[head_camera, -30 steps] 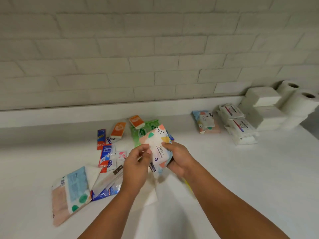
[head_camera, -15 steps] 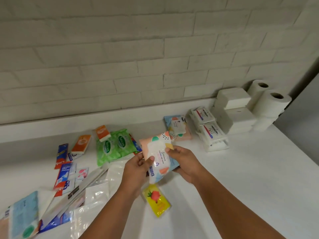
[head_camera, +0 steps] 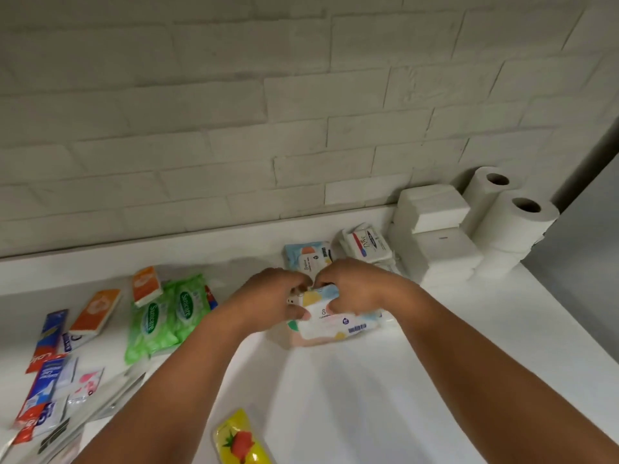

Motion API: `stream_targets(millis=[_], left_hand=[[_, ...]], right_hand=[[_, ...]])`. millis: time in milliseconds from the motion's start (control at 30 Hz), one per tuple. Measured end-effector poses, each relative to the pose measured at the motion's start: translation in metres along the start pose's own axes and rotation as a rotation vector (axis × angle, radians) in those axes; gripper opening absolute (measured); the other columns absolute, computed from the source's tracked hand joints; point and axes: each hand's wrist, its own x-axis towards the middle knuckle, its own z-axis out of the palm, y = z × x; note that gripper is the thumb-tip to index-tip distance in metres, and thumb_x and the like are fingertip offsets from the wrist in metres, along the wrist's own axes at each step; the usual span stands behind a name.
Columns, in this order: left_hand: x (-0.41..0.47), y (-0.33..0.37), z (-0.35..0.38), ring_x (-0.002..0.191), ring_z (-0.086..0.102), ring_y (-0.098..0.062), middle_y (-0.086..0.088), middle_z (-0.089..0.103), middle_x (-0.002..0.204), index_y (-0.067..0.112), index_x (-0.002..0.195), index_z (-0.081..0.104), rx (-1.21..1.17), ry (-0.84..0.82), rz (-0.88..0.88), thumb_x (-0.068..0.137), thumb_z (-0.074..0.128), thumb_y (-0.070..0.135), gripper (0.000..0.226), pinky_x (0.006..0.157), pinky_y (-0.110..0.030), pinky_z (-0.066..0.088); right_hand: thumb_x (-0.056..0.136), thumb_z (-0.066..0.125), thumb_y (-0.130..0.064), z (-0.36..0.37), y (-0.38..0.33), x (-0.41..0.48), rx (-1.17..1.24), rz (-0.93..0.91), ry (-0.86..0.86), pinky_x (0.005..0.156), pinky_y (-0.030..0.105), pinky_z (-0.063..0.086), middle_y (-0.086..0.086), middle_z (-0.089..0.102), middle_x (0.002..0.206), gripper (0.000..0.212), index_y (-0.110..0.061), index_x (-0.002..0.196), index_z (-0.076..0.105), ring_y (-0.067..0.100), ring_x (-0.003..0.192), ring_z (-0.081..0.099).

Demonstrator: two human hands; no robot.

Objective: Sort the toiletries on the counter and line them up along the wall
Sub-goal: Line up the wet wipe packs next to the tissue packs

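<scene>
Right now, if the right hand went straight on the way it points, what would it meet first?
Probably the other wipes pack by the wall, just beyond the pack that both hands hold. The right hand points at it, but depth is unclear; the left hand sits close beside that line.

White counter (head_camera: 385, 396) under pale brick wall (head_camera: 234, 128) — left hand (head_camera: 268, 296) and right hand (head_camera: 355, 286) both grip a soft pastel-patterned wipes pack (head_camera: 338, 324), just in front of a matching pack (head_camera: 306, 259). Rightward: white Dove wipes pack (head_camera: 366, 244), white folded tissue stacks (head_camera: 432, 209), two white paper rolls (head_camera: 516, 222). Leftward: green Sanicare wipes pouches (head_camera: 167, 313), orange pocket-tissue packs (head_camera: 97, 311)
</scene>
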Motion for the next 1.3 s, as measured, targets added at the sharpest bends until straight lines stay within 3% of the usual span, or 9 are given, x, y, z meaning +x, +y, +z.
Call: stream_targets(millis=[133,333,433,533,600,767,900,1033,1300], left_hand=[[0.018,-0.003,0.003,0.087,0.064,-0.016,0.004,0.068,0.099,0.023,0.108,0.069,-0.049,0.008,-0.049,0.080,0.078,0.045,0.037,0.083,-0.035,0.054],[0.044,-0.033,0.038,0.089,0.070,-0.016,0.006,0.075,0.096,0.025,0.100,0.072,-0.604,0.341,-0.309,0.085,0.077,0.029,0.016,0.083,-0.037,0.058],[0.058,-0.033,0.057,0.091,0.071,-0.019,0.001,0.076,0.100,0.025,0.099,0.069,-0.977,0.386,-0.393,0.089,0.072,0.014,0.015,0.075,-0.036,0.060],[0.074,-0.028,0.074,0.086,0.072,-0.021,-0.005,0.076,0.101,0.020,0.108,0.069,-1.060,0.344,-0.405,0.091,0.063,0.007,0.022,0.060,-0.025,0.052],[0.087,-0.026,0.084,0.089,0.073,-0.023,-0.006,0.076,0.103,0.020,0.108,0.070,-1.105,0.344,-0.423,0.090,0.062,0.009,0.023,0.066,-0.032,0.059],[0.105,-0.021,0.093,0.089,0.072,-0.024,-0.001,0.075,0.102,0.022,0.109,0.069,-0.816,0.441,-0.482,0.091,0.066,0.030,0.020,0.080,-0.042,0.062],[0.111,-0.027,0.097,0.090,0.071,-0.023,-0.001,0.074,0.101,0.020,0.109,0.070,-0.618,0.446,-0.503,0.086,0.068,0.043,0.033,0.077,-0.037,0.061],[0.118,-0.035,0.103,0.095,0.070,-0.025,-0.002,0.072,0.107,0.019,0.114,0.068,-0.582,0.396,-0.504,0.083,0.067,0.048,0.042,0.078,-0.035,0.060],[0.130,-0.051,0.118,0.089,0.069,-0.023,-0.004,0.070,0.104,0.022,0.107,0.068,-0.537,0.399,-0.523,0.071,0.053,0.063,0.056,0.079,-0.040,0.061]], right_hand=[[0.074,0.073,-0.018,-0.031,0.012,0.014,0.065,0.042,0.093,0.063,0.030,0.054,-0.008,0.065,0.092,0.029,-0.025,0.102,0.069,0.012,0.080,0.062],[0.089,0.063,-0.014,-0.002,0.028,0.034,0.399,0.223,0.919,0.098,0.033,0.047,0.000,0.060,0.128,0.044,-0.017,0.131,0.054,0.016,0.114,0.057],[0.091,0.057,-0.018,0.048,0.026,0.051,0.571,0.280,0.816,0.104,0.037,0.045,0.006,0.057,0.133,0.044,-0.015,0.134,0.050,0.021,0.122,0.054],[0.095,0.046,-0.034,0.088,0.030,0.067,0.591,0.385,0.608,0.076,0.032,0.056,-0.004,0.062,0.116,0.027,-0.029,0.122,0.049,0.013,0.097,0.063],[0.099,0.036,-0.036,0.103,0.038,0.075,0.484,0.467,0.616,0.055,0.019,0.045,-0.016,0.062,0.100,0.019,-0.039,0.110,0.050,0.002,0.076,0.059],[0.092,0.043,-0.034,0.123,0.047,0.092,0.389,0.548,0.533,0.065,0.027,0.050,-0.008,0.058,0.091,0.010,-0.028,0.098,0.049,0.018,0.084,0.060],[0.098,0.043,-0.039,0.127,0.056,0.096,0.297,0.544,0.531,0.059,0.019,0.052,-0.012,0.063,0.091,0.012,-0.032,0.094,0.051,0.006,0.076,0.063],[0.095,0.052,-0.026,0.108,0.046,0.082,0.341,0.430,0.515,0.078,0.030,0.052,0.002,0.067,0.104,0.019,-0.017,0.112,0.055,0.023,0.097,0.066],[0.103,0.043,-0.033,0.104,0.051,0.076,0.286,0.447,0.507,0.055,0.010,0.051,0.006,0.070,0.101,0.023,-0.016,0.110,0.057,0.006,0.075,0.068]])
